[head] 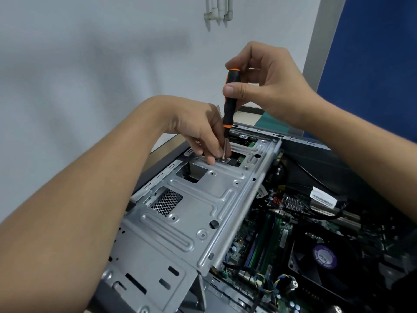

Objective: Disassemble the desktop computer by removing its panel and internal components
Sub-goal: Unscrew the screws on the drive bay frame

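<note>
The open desktop case (313,143) lies on its side with its panel off. A silver metal drive cage (191,213) spans its left half. My right hand (266,86) grips the black and orange handle of a screwdriver (230,98), held upright. Its tip stands on a screw (223,159) at the cage's far end. My left hand (203,129) pinches the screwdriver's shaft just above the screw, fingertips touching the cage.
Inside the case to the right lie the motherboard (255,240) with green memory sticks, a black CPU fan (325,258) with a purple label, and loose cables (322,199). A white wall stands behind, a blue panel (372,53) at the right.
</note>
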